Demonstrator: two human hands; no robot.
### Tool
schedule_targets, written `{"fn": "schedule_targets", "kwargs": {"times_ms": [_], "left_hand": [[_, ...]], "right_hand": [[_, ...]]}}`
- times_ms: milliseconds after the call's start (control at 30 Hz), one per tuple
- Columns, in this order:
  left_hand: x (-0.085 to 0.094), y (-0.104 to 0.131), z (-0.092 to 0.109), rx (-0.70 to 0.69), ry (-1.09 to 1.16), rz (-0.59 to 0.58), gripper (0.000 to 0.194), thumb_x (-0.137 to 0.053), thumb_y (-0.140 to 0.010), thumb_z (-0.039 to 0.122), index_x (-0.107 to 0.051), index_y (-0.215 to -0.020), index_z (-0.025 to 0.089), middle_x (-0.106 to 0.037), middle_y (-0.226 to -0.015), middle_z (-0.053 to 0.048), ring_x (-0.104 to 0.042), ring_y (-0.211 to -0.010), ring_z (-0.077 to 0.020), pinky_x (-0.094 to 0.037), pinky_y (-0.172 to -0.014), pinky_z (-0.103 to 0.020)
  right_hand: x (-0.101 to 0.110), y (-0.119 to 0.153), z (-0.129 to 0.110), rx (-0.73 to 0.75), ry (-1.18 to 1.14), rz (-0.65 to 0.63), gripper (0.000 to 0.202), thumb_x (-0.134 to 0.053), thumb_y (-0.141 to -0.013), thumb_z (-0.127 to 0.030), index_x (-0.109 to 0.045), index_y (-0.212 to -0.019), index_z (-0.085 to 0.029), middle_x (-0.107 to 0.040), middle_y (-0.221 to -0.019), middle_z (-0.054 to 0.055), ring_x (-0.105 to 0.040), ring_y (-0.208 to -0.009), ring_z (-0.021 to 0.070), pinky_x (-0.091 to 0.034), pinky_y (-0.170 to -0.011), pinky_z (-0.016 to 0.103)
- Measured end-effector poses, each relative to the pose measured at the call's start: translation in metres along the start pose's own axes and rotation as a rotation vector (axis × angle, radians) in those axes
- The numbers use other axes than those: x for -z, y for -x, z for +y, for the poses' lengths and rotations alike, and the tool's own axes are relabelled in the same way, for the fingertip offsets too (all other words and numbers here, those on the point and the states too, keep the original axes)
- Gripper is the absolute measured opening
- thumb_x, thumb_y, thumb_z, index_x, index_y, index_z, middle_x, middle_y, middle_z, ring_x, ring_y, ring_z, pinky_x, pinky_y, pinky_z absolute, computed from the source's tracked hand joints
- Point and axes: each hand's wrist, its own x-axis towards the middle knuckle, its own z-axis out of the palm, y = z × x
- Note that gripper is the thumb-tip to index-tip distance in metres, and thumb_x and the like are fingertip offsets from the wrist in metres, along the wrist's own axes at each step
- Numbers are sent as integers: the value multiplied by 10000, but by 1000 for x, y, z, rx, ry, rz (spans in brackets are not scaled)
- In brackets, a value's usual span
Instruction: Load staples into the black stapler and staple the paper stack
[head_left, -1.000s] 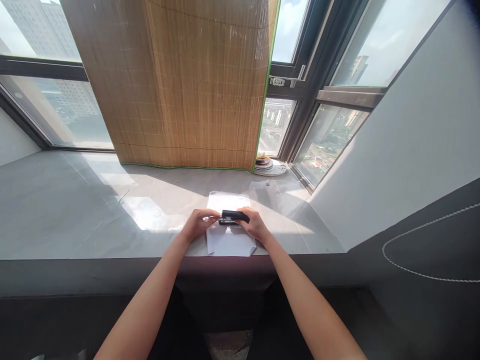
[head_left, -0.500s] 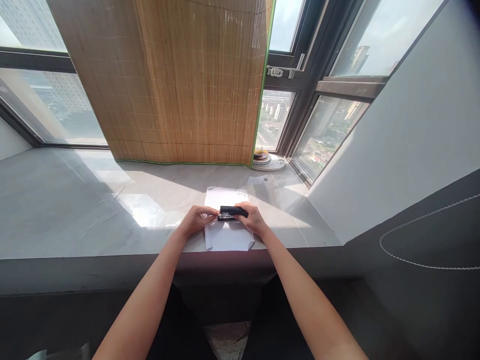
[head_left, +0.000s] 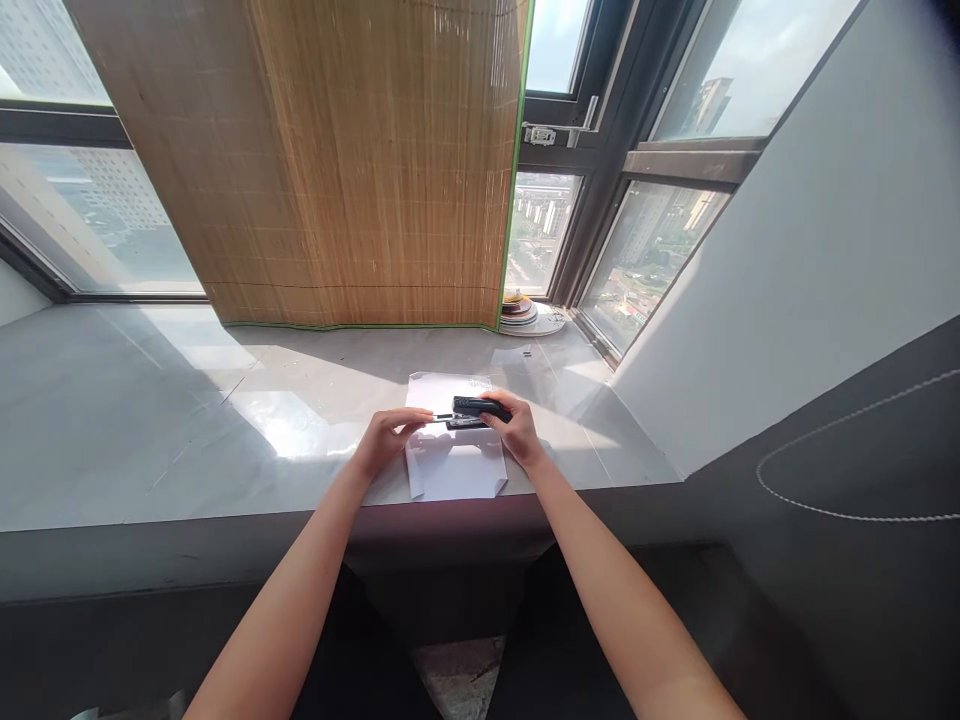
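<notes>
A black stapler (head_left: 480,406) is held by my right hand (head_left: 519,430), fingers and thumb wrapped round its right end. Its jaws stand apart, pointing left, above white paper sheets (head_left: 454,465). My left hand (head_left: 390,437) is closed in a pinch on a slim metallic strip (head_left: 442,417) that reaches into the stapler's left end. Whether the strip is part of the stapler or a row of staples I cannot tell. Some dark print shows on the paper's far right corner.
The paper lies on a grey tiled windowsill (head_left: 187,420), close to its front edge. A bamboo blind (head_left: 360,180) hangs behind. Stacked plates (head_left: 529,315) stand in the far right corner, with a small dark bit (head_left: 527,351) nearer. A beaded cord (head_left: 825,512) hangs at right.
My right hand has shifted the stapler slightly right and away from me. The gap between my hands is wider, and the slim strip now shows between my left fingertips and the stapler.
</notes>
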Motion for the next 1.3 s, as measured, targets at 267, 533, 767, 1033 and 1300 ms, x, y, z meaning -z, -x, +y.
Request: {"fn": "schedule_targets", "kwargs": {"times_ms": [267,533,767,1033,1300], "left_hand": [[0,0,-1,-60,51,-39,477,-872,-863,463,-734,-1267,251,-683,-1333,-131,-772,-802,-167,-685,-676,-333],[0,1,-8,-85,44,-61,451,-869,-857,487,-665,-1177,242,-562,-1225,-71,-685,-747,-100,-608,-593,-245],[-2,0,-4,9,-229,-128,266,-772,-945,474,-679,-980,227,-601,-1027,-25,-573,-712,-111,-515,-648,-265],[-1,-4,-1,96,-353,-36,205,-604,-1029,345,-638,-871,219,-633,-902,-7,-545,-666,-126,-433,-636,-263],[-6,-6,2,113,-310,-2,195,-528,-1065,330,-626,-935,222,-627,-966,-35,-631,-837,-169,-498,-738,-291]], "right_hand": [[-3,4,-15,15,-102,-362,318,-828,-887,-430,-782,-1132,-231,-700,-1080,64,-655,-1016,253,-532,-930,401],[-8,3,-16,37,-93,-562,441,-790,-931,-491,-694,-1286,-248,-666,-1204,71,-650,-1105,252,-522,-986,398],[-9,5,-10,28,30,-220,311,-775,-909,-480,-783,-1106,-240,-727,-1073,63,-675,-1029,260,-549,-966,427],[39,-27,22,-63,279,273,310,-763,-854,-435,-805,-1080,-226,-739,-1040,87,-663,-1044,301,-550,-1004,543],[93,-67,66,-62,269,357,384,-752,-799,-463,-797,-1067,-192,-748,-1061,89,-674,-968,267,-542,-924,446]]}}
